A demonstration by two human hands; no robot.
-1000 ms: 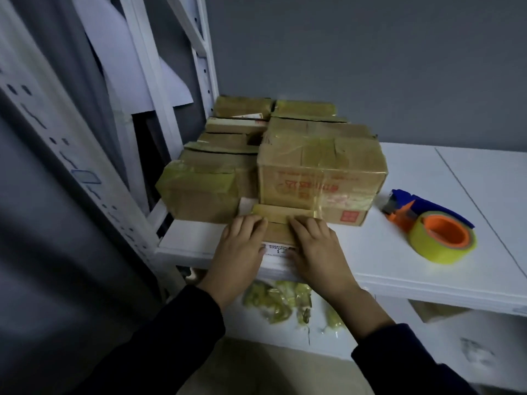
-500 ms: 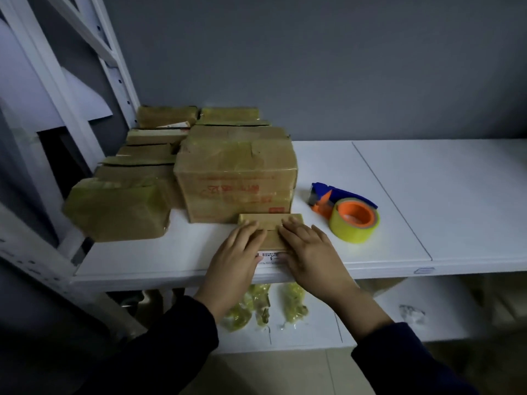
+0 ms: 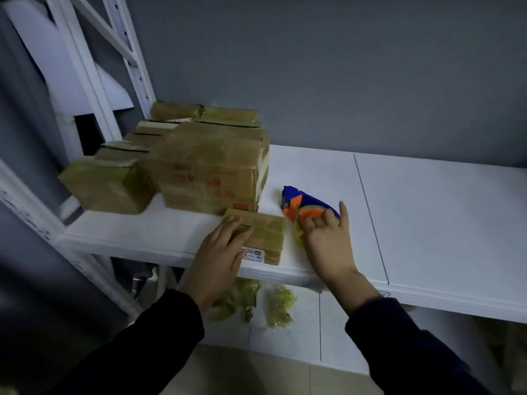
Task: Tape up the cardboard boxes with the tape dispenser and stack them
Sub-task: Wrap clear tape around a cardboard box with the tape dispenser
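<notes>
My left hand [image 3: 219,252] lies flat on the small brown cardboard box [image 3: 265,229], its white label [image 3: 252,256] unreadable. My right hand [image 3: 328,240] touches the blue-and-orange tape dispenser [image 3: 298,205]; its grip is blurred, perhaps half-curled, so I cannot tell.

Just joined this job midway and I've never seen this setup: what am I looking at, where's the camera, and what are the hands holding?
No machine here: a person works bare-handed, and one camera on their head looks down at a white shelf. Taped cardboard boxes stand at its left. The left hand lies flat on a small box at the front edge. The right hand is on the tape dispenser; whether it grips it yet is unclear.
</notes>
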